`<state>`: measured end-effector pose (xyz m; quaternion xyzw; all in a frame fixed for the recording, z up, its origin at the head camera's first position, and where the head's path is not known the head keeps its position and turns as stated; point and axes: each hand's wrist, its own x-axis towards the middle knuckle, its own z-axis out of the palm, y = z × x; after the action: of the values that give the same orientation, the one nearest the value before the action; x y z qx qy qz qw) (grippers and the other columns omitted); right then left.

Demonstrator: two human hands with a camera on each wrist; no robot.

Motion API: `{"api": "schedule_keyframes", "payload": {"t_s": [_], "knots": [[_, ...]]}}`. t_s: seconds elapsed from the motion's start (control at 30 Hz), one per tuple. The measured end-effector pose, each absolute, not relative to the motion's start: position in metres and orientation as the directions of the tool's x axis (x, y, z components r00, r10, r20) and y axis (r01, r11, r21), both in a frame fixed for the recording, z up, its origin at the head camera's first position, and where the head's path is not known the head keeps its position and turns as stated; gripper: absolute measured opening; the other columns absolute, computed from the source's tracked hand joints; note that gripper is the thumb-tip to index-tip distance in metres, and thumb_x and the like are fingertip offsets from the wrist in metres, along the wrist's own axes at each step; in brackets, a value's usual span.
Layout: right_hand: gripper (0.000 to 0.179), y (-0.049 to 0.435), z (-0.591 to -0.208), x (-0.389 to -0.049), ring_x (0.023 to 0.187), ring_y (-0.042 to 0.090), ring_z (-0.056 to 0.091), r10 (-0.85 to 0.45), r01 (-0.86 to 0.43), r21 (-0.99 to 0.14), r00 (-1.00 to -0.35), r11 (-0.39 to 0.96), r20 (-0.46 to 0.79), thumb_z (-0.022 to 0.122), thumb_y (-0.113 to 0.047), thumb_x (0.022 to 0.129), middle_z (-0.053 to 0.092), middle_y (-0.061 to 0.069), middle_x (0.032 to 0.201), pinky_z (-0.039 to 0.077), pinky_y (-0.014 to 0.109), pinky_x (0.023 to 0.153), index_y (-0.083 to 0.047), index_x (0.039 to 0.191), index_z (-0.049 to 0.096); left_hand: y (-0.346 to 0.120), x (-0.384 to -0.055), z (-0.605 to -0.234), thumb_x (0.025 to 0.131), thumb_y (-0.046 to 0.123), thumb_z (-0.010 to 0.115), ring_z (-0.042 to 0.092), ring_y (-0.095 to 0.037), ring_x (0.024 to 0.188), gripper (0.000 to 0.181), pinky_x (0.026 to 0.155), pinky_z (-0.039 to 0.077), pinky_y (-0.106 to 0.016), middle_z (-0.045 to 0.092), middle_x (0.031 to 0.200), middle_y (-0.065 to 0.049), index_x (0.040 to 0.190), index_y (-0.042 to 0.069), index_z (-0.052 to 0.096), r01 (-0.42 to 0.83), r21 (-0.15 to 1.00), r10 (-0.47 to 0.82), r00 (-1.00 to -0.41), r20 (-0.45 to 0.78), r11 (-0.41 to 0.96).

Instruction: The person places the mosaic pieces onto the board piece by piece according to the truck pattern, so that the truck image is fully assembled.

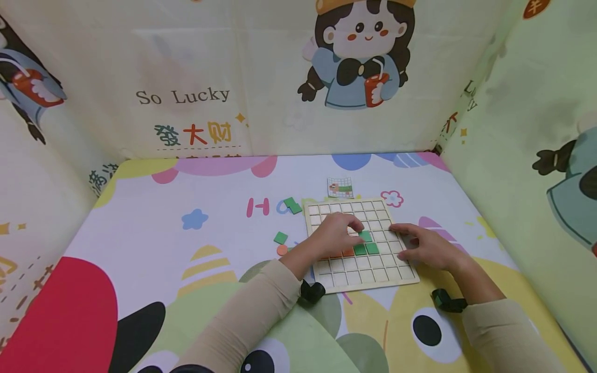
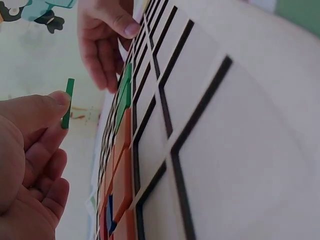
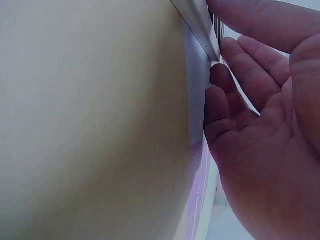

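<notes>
A pale square grid board [image 1: 368, 272] lies on the table, with green tiles [image 1: 372, 248] and orange tiles [image 1: 347, 253] set in one part of it. Above those tiles, the left hand [image 1: 333, 235] pinches a thin green square tile [image 2: 68, 104] between thumb and index finger. Its other fingers curl loosely below, as the left wrist view shows. At the board's right edge rests the right hand [image 1: 431, 246], thumb and fingers spread and relaxed. Blue and red tiles [image 2: 103, 222] also show in the grid in the left wrist view; the left hand hides them from the head camera.
Left of the board lie loose green tiles [image 1: 293, 205], another green square [image 1: 280, 238] and an orange round piece [image 1: 282, 249]. A small printed pattern card [image 1: 340, 187] sits just behind the board. Cloth-covered walls [image 1: 261, 77] close off the table's back and sides.
</notes>
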<state>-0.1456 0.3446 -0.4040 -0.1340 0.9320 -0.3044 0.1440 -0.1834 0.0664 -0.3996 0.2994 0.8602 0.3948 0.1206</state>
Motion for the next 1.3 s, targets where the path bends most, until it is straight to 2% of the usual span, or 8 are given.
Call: {"api": "schedule_keyframes", "payload": {"t_s": [0.1,0.27,0.4,0.7,1.0,1.3], "knots": [[0.069,0.345,-0.404,-0.146,0.113,0.038,0.054,-0.341,-0.165,-0.608,-0.922,0.777,-0.185,0.079,-0.027,0.085,0.05,0.02,0.144,0.043,0.054,0.095,-0.007,0.145,0.051,0.075,-0.182,-0.401,0.09,0.021,0.076,0.059,-0.01,0.102,0.02,0.087,0.044,-0.017,0.069,0.103,0.007,0.108,0.012,0.071,0.425,0.743,0.608,-0.793,0.031,0.517],[0.069,0.345,-0.404,-0.145,0.114,0.039,0.054,-0.342,-0.168,-0.607,-0.922,0.777,-0.183,0.079,-0.027,0.086,0.049,0.02,0.145,0.044,0.054,0.095,-0.006,0.145,0.05,0.089,-0.18,-0.404,0.09,0.023,0.077,0.059,-0.006,0.096,0.02,0.081,0.044,-0.016,0.069,0.101,0.009,0.107,0.014,0.071,0.405,0.742,0.602,-0.799,0.004,0.533],[0.068,0.345,-0.404,-0.145,0.113,0.039,0.055,-0.34,-0.169,-0.603,-0.923,0.78,-0.181,0.078,-0.027,0.086,0.049,0.02,0.145,0.044,0.053,0.094,-0.007,0.145,0.05,0.099,-0.177,-0.407,0.09,0.022,0.077,0.058,-0.006,0.095,0.021,0.08,0.044,-0.014,0.07,0.1,0.008,0.107,0.013,0.071,0.4,0.747,0.602,-0.798,0.0,0.531],[0.069,0.344,-0.405,-0.144,0.119,0.041,0.053,-0.336,-0.153,-0.623,-0.923,0.767,-0.187,0.079,-0.025,0.086,0.049,0.019,0.146,0.043,0.055,0.097,-0.006,0.146,0.05,0.113,-0.169,-0.416,0.09,0.027,0.076,0.051,-0.005,0.094,0.019,0.079,0.043,-0.014,0.065,0.095,0.014,0.105,0.016,0.072,0.395,0.721,0.588,-0.808,-0.022,0.569],[0.069,0.344,-0.404,-0.144,0.116,0.039,0.053,-0.334,-0.156,-0.615,-0.924,0.773,-0.186,0.079,-0.024,0.086,0.049,0.019,0.146,0.043,0.054,0.096,-0.006,0.146,0.05,0.121,-0.17,-0.419,0.091,0.024,0.075,0.054,-0.001,0.088,0.018,0.078,0.043,-0.014,0.065,0.093,0.012,0.106,0.014,0.072,0.41,0.7,0.584,-0.811,-0.013,0.585],[0.069,0.344,-0.403,-0.145,0.117,0.041,0.053,-0.341,-0.163,-0.615,-0.922,0.772,-0.184,0.078,-0.025,0.086,0.048,0.021,0.146,0.043,0.055,0.097,-0.005,0.145,0.05,0.124,-0.17,-0.419,0.091,0.025,0.075,0.056,-0.002,0.096,0.021,0.084,0.044,-0.014,0.068,0.098,0.012,0.11,0.016,0.073,0.415,0.662,0.571,-0.821,-0.023,0.624]]}}
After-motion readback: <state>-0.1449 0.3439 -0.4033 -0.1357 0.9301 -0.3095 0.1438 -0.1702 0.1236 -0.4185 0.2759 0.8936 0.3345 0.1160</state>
